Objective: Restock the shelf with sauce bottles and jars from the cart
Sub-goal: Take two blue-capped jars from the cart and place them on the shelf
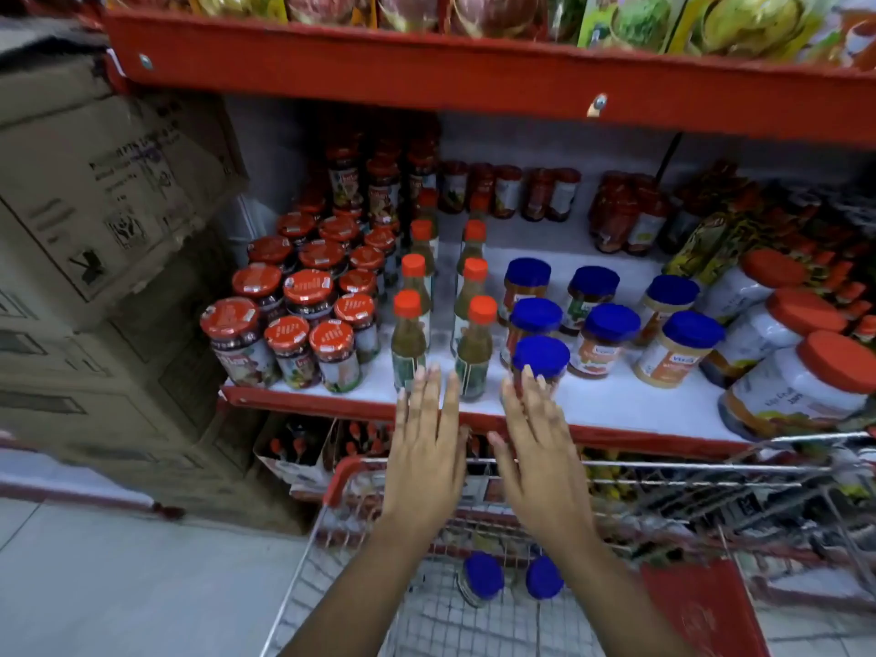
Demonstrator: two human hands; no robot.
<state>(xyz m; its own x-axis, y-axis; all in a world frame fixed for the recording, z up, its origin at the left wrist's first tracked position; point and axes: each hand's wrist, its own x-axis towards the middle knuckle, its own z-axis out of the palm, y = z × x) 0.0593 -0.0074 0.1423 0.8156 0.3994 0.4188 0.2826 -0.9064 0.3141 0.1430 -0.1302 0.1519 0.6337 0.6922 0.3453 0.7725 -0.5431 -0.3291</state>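
My left hand and my right hand are stretched out flat over the cart's front rim, fingers apart, holding nothing. The right fingertips are at a blue-lidded jar at the front edge of the white shelf; whether they touch it I cannot tell. The left fingertips reach just below two green sauce bottles with orange caps. Two blue-lidded jars lie in the wire cart beneath my forearms.
Red-lidded jars crowd the shelf's left part, more blue-lidded jars the middle, large orange-lidded tubs the right. Stacked cardboard boxes stand left of the shelf. A red shelf edge hangs above.
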